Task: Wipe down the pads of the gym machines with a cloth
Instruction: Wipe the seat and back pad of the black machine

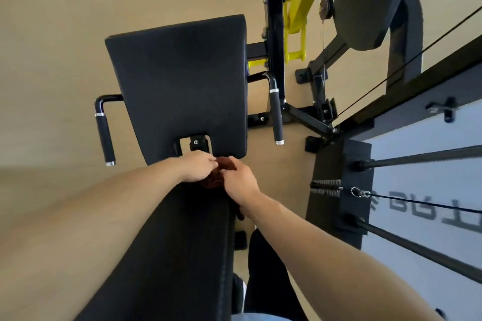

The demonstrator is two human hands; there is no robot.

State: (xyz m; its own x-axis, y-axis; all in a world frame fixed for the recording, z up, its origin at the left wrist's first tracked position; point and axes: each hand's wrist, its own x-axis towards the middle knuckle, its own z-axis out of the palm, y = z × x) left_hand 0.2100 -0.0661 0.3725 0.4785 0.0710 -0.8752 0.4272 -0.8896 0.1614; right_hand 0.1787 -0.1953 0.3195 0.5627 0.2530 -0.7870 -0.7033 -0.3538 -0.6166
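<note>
Cloth [214,174], dark brown and bunched, sits at the near edge of the black seat pad [180,81], atop the back pad [182,242]. Left hand [197,167] and right hand [238,180] both pinch it in a closed grip. Spreading it flat first would likely let each stroke cover more pad.

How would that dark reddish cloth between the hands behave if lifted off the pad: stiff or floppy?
Probably floppy: the cloth is bunched between the left hand and right hand. Likely light, since fingertips alone gather it. It looks fuzzy, so it should drag on the back pad rather than slide.
</note>
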